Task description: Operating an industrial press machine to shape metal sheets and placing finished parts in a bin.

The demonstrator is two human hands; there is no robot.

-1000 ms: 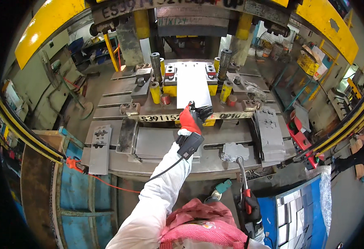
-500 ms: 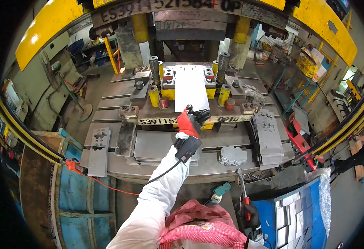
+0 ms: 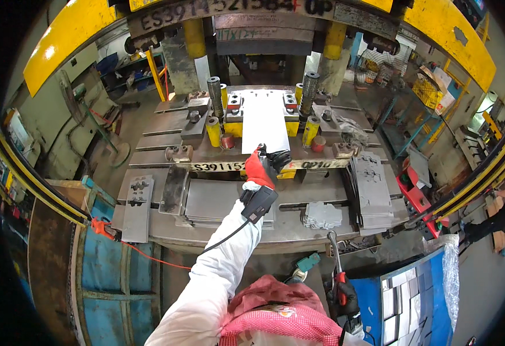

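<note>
My left hand, in a red and black glove, is closed on the front edge of a bright sheet-metal blank. The blank lies flat on the lower die, between its guide posts, with its near end sticking out toward me. My fingertips are partly hidden around that edge. Low on the right, my right hand, in a dark glove, is wrapped round the red handle of a hooked metal tool. The tool points up and away from me, its curved tip near the press table's front edge.
Stacked grey blanks lie left of centre, with cut parts to the right. More formed plates stand at the right and left. Yellow-black guard bars flank me. A blue bin of metal pieces sits low right.
</note>
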